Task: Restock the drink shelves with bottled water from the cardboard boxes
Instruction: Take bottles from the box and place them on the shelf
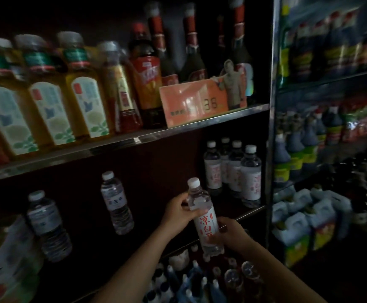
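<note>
open shelf gap [163,182] between lone bottle [117,203], bottle cluster [233,171]

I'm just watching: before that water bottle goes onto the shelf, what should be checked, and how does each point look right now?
1. Secure hold: ok. The left hand grips the water bottle near its shoulder, and the right hand holds its lower part.
2. Cap on: ok, the white cap sits on top.
3. Matching stock: ok. The cluster of same-label bottles stands at the right end of the middle shelf.
4. Free space: ok, a dark gap lies left of that cluster.
5. Bottle upright: not ok, it leans left.
6. Shelf depth behind the gap: cannot tell, too dark.
</note>
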Available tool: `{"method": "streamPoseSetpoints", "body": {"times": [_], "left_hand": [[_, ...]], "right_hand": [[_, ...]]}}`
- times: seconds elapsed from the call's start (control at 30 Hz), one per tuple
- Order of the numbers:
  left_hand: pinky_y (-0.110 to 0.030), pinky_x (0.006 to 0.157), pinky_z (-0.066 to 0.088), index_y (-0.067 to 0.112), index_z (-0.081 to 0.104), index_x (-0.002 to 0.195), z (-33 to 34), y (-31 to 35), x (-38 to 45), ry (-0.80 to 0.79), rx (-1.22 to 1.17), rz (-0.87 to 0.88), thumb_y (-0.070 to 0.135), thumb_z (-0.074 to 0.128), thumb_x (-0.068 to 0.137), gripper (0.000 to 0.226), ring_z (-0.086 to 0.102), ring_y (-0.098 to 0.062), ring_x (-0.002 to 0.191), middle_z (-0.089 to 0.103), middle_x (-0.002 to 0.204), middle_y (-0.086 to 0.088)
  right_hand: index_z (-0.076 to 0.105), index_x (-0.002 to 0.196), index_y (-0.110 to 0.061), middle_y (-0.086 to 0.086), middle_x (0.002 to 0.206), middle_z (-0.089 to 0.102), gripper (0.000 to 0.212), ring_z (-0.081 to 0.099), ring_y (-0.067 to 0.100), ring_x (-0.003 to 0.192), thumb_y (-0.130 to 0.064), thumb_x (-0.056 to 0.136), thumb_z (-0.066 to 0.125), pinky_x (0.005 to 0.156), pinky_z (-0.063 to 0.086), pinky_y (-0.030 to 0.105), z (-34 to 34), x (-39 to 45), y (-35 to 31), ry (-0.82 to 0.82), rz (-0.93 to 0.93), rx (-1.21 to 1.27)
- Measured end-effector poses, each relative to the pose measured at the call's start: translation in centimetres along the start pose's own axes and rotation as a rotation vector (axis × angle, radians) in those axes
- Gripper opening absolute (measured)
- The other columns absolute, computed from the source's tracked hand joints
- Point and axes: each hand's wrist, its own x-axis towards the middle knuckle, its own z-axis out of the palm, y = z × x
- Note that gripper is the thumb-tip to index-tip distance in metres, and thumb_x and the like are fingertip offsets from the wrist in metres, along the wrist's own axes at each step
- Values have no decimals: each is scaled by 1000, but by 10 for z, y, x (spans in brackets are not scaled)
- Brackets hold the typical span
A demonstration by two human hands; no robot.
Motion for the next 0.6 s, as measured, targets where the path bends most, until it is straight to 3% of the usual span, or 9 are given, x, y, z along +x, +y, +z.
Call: {"method": "streamPoseSetpoints", "body": {"times": [0.2,0.33,0.5,0.6], "left_hand": [[-15,59,48,30,63,96,38,9,45,-107,-52,17,12,82,70,38,65,-3,77,68,97,6],[-34,79,56,25,63,105,47,34,82,-113,-51,92,9,82,68,44,68,-16,89,70,106,-6],[-25,81,54,28,61,107,68,37,110,-128,76,194,8,84,66,52,66,-8,90,70,98,6],[-25,80,54,36,60,100,67,28,124,-66,105,203,8,84,66,50,66,-8,87,68,92,13]], "right_hand": [[67,82,-35,-14,81,73,30,68,1,79,-19,66,87,74,55,24,-38,7,15,109,-4,-43],[69,95,-23,-8,88,74,31,69,5,83,-10,70,83,72,54,22,-64,27,0,182,-56,-56],[61,105,-7,-2,90,63,40,61,14,85,-18,73,81,65,42,21,-64,54,-6,365,-5,-227],[46,126,-8,4,106,64,58,61,23,100,-21,78,76,79,48,30,-54,69,-3,426,-10,-298]]}}
